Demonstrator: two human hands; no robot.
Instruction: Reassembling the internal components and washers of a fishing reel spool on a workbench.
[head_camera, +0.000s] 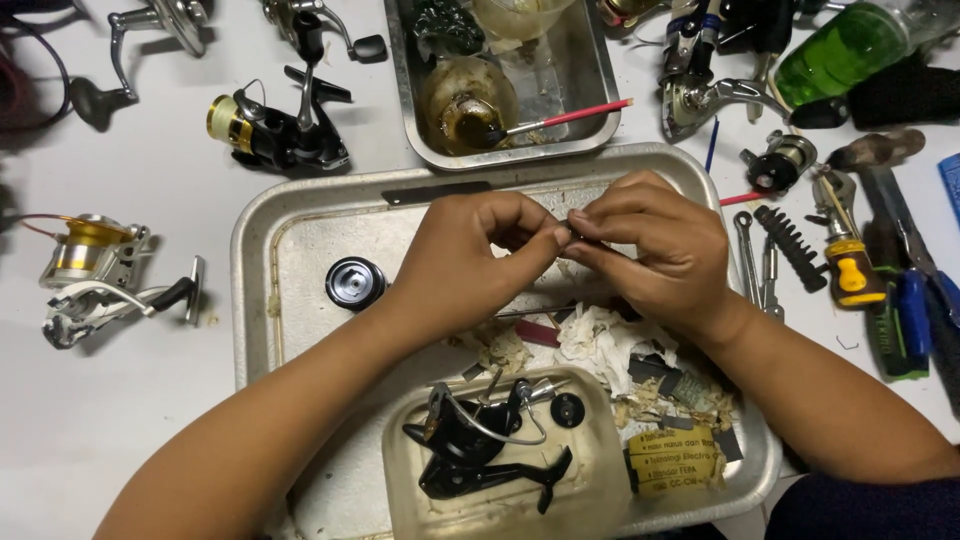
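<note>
**Pinching a small reel part over the tray**

Working from afar, I see both hands meet above the large metal tray (262, 300). My left hand (470, 255) is curled narrow, thumb and forefinger closed on one end of a small dark part (578, 232); my right hand (655, 250) pinches the other end the same way. The part sits between the fingertips, in the air over the middle of the tray, mostly hidden by the fingers, so I cannot tell its exact shape.

To do this well, I judge the grip should stay light and close to the tips, with both wrists low over the tray so anything that slips lands inside it rather than on the counter (150, 420). The dark spool (354, 282) lies just left of my left hand, and torn tissue (605, 345) lies under my right wrist; both are best left undisturbed. A plastic tub (400, 480) with a black reel body (480, 450) sits near my forearms, so elbows should stay still.
</note>
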